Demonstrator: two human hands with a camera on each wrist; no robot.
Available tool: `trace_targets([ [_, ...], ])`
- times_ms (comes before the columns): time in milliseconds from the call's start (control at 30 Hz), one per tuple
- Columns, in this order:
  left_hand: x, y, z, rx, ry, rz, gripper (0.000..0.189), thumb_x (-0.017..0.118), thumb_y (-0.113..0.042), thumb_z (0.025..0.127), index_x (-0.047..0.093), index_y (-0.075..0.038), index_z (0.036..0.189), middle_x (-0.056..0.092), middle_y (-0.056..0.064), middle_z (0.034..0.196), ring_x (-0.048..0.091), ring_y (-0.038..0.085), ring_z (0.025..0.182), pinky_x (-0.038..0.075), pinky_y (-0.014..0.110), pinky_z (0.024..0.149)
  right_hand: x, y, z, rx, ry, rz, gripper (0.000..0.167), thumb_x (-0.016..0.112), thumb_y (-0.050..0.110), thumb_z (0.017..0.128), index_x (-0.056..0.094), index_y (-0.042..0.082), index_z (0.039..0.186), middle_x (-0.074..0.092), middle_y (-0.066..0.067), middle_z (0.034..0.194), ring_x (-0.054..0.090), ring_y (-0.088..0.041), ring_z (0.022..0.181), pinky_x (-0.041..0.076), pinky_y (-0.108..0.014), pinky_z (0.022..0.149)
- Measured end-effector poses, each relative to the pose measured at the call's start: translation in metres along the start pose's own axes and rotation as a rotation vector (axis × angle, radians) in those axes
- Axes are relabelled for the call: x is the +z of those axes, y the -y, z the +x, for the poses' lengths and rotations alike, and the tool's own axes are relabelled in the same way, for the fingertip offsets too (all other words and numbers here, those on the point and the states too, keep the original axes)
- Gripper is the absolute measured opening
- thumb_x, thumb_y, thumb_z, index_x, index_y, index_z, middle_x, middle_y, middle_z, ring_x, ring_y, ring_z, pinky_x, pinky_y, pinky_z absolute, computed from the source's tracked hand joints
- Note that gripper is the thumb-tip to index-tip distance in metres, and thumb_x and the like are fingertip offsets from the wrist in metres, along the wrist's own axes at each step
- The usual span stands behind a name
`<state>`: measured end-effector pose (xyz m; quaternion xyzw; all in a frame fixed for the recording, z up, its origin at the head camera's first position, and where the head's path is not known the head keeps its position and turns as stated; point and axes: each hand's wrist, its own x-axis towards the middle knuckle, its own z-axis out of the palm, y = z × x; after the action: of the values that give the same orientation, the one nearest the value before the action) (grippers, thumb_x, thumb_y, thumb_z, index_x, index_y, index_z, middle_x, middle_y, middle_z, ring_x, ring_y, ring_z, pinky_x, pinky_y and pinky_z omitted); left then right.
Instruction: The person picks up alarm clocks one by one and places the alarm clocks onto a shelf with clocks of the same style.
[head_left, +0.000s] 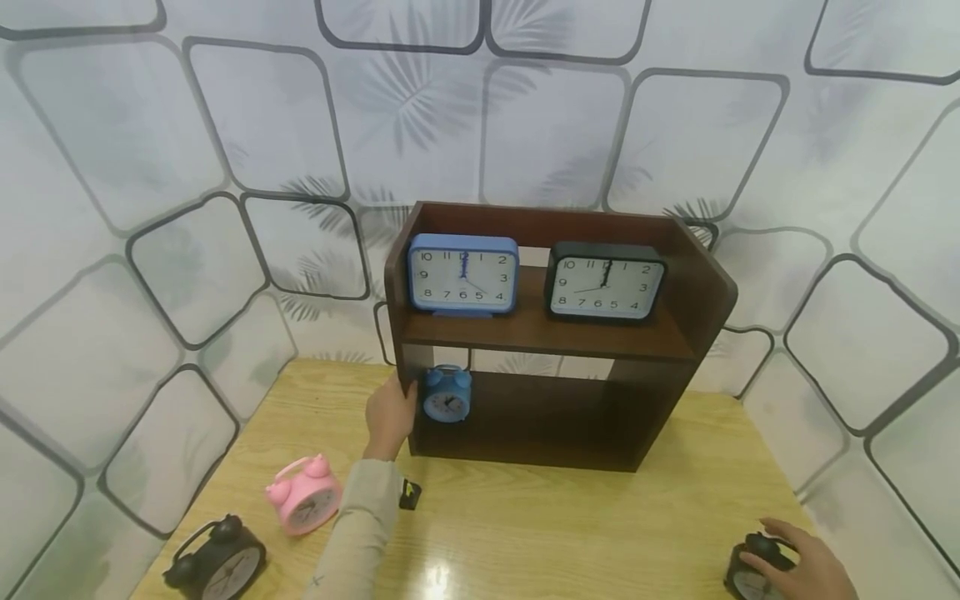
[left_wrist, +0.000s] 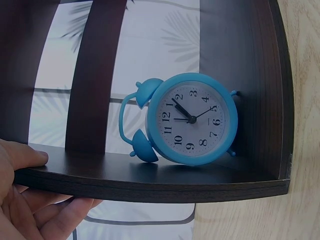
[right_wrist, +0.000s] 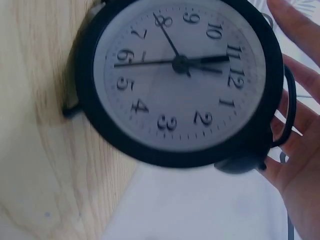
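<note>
My left hand (head_left: 392, 412) grips the front edge of the brown shelf's left side panel (left_wrist: 150, 189), thumb inside and fingers outside. Just inside that panel, a blue twin-bell alarm clock (head_left: 447, 395) stands on the lower level; the left wrist view shows its dial (left_wrist: 192, 119) close up. At the right of the table, my right hand (head_left: 813, 567) is spread about the top of a black twin-bell alarm clock (head_left: 750, 575). In the right wrist view, its fingers (right_wrist: 300, 117) lie behind the handle of the black clock (right_wrist: 180, 157), spread apart.
On the upper shelf stand a blue rectangular clock (head_left: 463, 275) and a black rectangular one (head_left: 606, 283). A pink alarm clock (head_left: 306, 496) and another black alarm clock (head_left: 217, 562) stand at the table's left. A small black-and-yellow item (head_left: 409, 494) lies beside my left forearm.
</note>
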<state>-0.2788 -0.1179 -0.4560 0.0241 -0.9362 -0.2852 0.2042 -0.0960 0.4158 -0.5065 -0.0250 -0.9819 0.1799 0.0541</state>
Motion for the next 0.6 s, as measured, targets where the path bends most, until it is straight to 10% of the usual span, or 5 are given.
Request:
trace_targets([
  [600,0.0,0.0,-0.001,0.009,-0.01,0.005,0.023,0.057,-0.021,0.091,0.06,0.001,0.096,0.067,0.027,0.077,0.064,0.044,0.069,0.047,0.052,0.06,0.002,0.003,0.015,0.105,0.137,0.007,0.08,0.08,0.045,0.066,0.053,-0.009,0.118,0.062,-0.023,0.1,0.059,-0.03,0.082,0.049,-0.04,0.062],
])
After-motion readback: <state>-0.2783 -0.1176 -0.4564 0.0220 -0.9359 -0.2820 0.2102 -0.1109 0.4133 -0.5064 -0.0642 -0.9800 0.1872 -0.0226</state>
